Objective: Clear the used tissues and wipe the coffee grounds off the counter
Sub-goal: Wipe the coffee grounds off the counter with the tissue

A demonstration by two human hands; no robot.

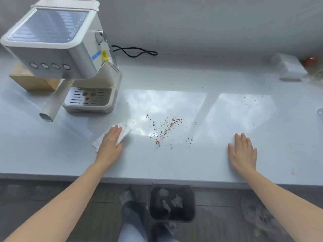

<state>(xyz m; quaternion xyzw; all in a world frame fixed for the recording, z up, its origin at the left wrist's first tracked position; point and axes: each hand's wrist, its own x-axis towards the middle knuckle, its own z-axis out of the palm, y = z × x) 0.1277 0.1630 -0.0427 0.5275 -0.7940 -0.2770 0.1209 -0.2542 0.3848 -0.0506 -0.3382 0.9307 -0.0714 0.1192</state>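
Brown coffee grounds [166, 130] lie scattered over the middle of the glossy white counter [174, 163]. My left hand [111, 144] presses flat on a folded white tissue [125, 131] just left of the grounds, fingers together on top of it. To the right of the grounds, my right hand [243, 151] rests flat on the bare counter with fingers spread and nothing in it. On the floor below the counter edge stands a dark bin [172, 202] holding crumpled used tissues [176, 200].
A white espresso machine [57, 49] with a protruding portafilter handle [56, 102] stands at the back left beside a cardboard box [29, 81]. Its black cord [136, 50] lies behind. A white box [288, 67] sits at the far right. A few more grounds [251, 100] dot the right side.
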